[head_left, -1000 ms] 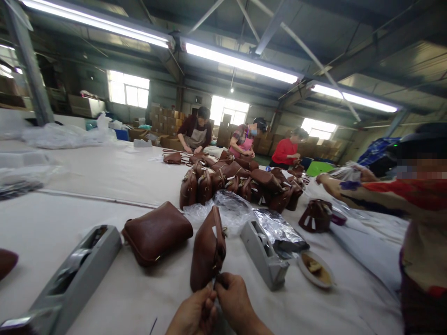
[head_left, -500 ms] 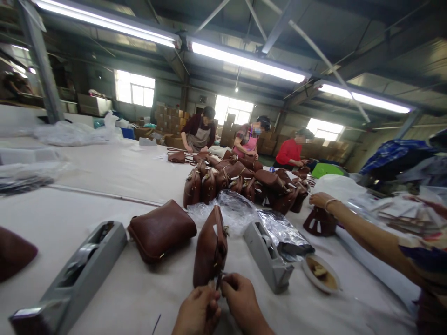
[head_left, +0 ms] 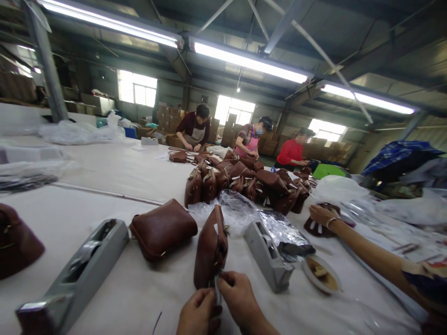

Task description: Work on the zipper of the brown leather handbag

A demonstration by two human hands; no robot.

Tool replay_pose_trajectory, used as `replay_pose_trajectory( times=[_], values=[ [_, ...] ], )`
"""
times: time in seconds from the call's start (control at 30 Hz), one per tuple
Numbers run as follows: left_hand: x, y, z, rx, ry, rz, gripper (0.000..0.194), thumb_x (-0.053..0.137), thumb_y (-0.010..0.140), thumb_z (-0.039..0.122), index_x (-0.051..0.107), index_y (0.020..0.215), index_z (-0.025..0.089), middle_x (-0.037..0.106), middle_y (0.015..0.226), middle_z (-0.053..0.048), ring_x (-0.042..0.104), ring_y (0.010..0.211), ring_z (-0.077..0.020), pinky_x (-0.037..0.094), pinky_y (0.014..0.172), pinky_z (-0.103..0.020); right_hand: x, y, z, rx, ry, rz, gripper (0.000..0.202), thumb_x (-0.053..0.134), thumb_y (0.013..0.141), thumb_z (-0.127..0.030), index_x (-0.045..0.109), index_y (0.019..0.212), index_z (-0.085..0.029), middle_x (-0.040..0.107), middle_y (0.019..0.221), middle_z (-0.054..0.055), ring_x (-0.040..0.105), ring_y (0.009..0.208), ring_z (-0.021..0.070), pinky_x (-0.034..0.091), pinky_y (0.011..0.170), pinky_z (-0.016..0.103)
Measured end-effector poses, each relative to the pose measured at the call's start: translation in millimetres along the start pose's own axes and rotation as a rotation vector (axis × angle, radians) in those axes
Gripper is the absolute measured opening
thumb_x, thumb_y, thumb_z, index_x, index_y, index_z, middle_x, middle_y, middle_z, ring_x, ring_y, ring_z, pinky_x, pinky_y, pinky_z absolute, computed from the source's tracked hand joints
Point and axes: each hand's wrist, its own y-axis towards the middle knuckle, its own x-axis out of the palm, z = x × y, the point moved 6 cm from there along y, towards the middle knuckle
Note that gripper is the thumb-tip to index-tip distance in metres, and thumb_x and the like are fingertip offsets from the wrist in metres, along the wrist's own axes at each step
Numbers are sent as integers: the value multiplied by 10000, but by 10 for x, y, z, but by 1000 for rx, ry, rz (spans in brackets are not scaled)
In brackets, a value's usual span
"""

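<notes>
A brown leather handbag (head_left: 208, 249) stands on edge in front of me, its near end at my fingertips. My left hand (head_left: 198, 311) is closed in a pinch just below that end. My right hand (head_left: 240, 298) is closed beside it, thumb and forefinger together. Between them is a small greyish strip-like piece, partly hidden by the fingers; its kind I cannot make out. Another brown leather bag (head_left: 164, 229) lies on its side to the left. A grey tape dispenser (head_left: 268, 258) sits right of the upright bag.
A larger grey tape dispenser (head_left: 78, 274) and a brown bag (head_left: 17, 244) are at left. Clear plastic (head_left: 237, 207) lies before a heap of brown bags (head_left: 240, 179). A small dish (head_left: 321, 274) is at right, near a co-worker's arm (head_left: 366, 249). Several people work beyond.
My hands have shifted slightly at the bag's near end, still pinching. The bag at far left shows more of itself. The co-worker's hand at right has moved slightly down over a bag.
</notes>
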Motion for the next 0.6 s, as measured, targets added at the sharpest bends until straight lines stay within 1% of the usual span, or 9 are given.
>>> replay_pose_trajectory(
  times=[0.07, 0.13, 0.17, 0.27, 0.33, 0.4, 0.5, 0.53, 0.6],
  values=[
    [-31, 11, -17, -29, -22, 7, 306, 715, 720, 415, 657, 873, 156, 620, 746, -12, 608, 654, -129, 497, 593, -244, -17, 9, -22, 7, -61, -13, 263, 556, 731, -322, 665, 595, -126, 590, 558, 18, 551, 598, 170, 376, 547, 253],
    [-26, 34, -40, -77, -145, 11, 335, 721, 730, 443, 663, 881, 150, 612, 727, -1, 572, 582, -100, 497, 557, -227, -17, 21, -30, 23, -78, -39, 252, 539, 729, -307, 656, 597, -126, 575, 551, 14, 542, 589, 164, 373, 549, 253],
    [-14, 50, -50, -103, -222, 14, 320, 735, 731, 429, 659, 862, 147, 600, 695, 12, 542, 528, -81, 486, 521, -212, -17, 28, -33, 25, -77, -45, 251, 538, 728, -309, 650, 597, -126, 573, 552, 14, 539, 588, 163, 372, 548, 253],
    [9, 104, -81, -173, -404, 63, 219, 778, 717, 288, 627, 767, 138, 535, 564, 48, 459, 407, -47, 442, 425, -175, -13, 43, -34, 14, -57, -54, 269, 553, 733, -342, 641, 597, -126, 591, 570, 25, 543, 597, 166, 377, 555, 257],
    [11, 131, -97, -199, -450, 90, 175, 776, 711, 203, 619, 741, 131, 512, 515, 54, 458, 389, -46, 447, 414, -167, -12, 44, -24, 14, -50, -57, 282, 557, 736, -358, 642, 603, -125, 605, 585, 33, 548, 601, 170, 386, 565, 262],
    [1, 148, -92, -176, -466, 103, 155, 768, 714, 177, 620, 728, 130, 501, 491, 55, 472, 392, -53, 462, 418, -167, -14, 38, -16, 16, -52, -51, 282, 553, 735, -356, 649, 612, -121, 599, 584, 33, 545, 599, 169, 387, 567, 264],
    [-11, 168, -45, -82, -463, 77, 182, 800, 674, 186, 629, 707, 134, 482, 472, 65, 463, 396, -54, 449, 415, -166, -16, 22, -21, 4, -78, -31, 279, 545, 732, -349, 651, 616, -119, 566, 560, 21, 522, 579, 161, 366, 549, 261],
    [-15, 174, -26, -53, -445, 64, 210, 826, 640, 196, 638, 709, 133, 495, 481, 65, 465, 406, -53, 445, 422, -166, -15, 17, -27, -6, -90, -21, 278, 542, 730, -348, 646, 608, -120, 559, 553, 19, 515, 572, 158, 359, 543, 259],
    [-15, 180, 19, -2, -380, 26, 289, 872, 570, 232, 665, 743, 128, 574, 545, 47, 503, 463, -56, 455, 468, -165, -12, 11, -37, -28, -109, 4, 263, 541, 723, -336, 637, 595, -127, 562, 551, 16, 511, 571, 155, 357, 539, 254]
  ],
)
